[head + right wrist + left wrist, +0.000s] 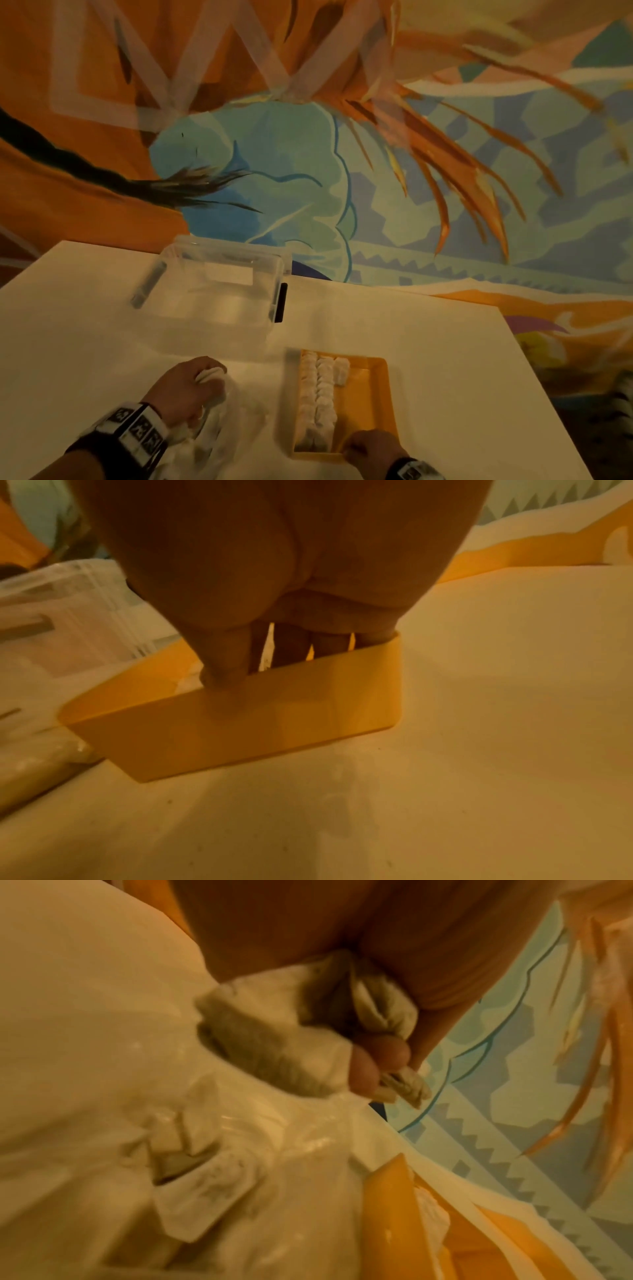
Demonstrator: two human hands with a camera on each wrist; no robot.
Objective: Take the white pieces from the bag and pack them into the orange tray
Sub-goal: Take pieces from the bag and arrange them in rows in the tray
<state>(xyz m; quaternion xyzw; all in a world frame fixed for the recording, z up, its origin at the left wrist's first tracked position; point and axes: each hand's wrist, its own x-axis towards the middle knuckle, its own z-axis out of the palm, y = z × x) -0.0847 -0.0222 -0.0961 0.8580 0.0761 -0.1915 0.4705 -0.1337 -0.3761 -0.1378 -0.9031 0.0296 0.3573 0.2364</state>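
Observation:
The orange tray (pixel 373 394) lies on the white table, with rows of white pieces (pixel 317 397) packed along its left side. My right hand (pixel 370 448) grips the tray's near wall (pixel 260 723), thumb outside and fingers inside. To the tray's left lies the clear plastic bag (pixel 219 431) with more white pieces (pixel 205 1185) in it. My left hand (pixel 191 387) is just above the bag and holds a bunch of white pieces (pixel 291 1020) in its curled fingers.
An empty clear plastic box (pixel 219 284) stands at the far side of the table (pixel 445 359), behind the bag. A colourful patterned carpet (pixel 411 205) lies beyond the table's edges. The table's right edge runs close to the tray.

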